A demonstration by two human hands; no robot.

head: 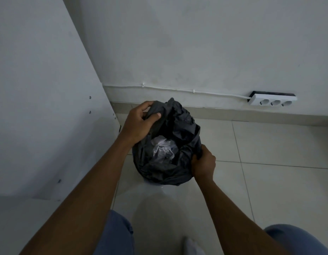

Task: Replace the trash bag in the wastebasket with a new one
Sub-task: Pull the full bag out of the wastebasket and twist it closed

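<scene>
**On the tiled floor (pixel 269 148), a full trash bag (pixel 177 129) is gathered by its rim**

Against the wall, seen from the head camera, the black trash bag stands at the frame's centre, its mouth open on crumpled white paper (pixel 163 149). The left hand (pixel 139 122) has its grip closed round a bunch of the bag's rim at 10 o'clock. The right hand (pixel 203 162) has its grip clenched on the rim at 4 o'clock. A white power strip (pixel 271 100) sits at the wall's foot at 2 o'clock, its cable (pixel 177 89) running along the wall. A white panel (pixel 40 89) rises at 9 o'clock.
</scene>
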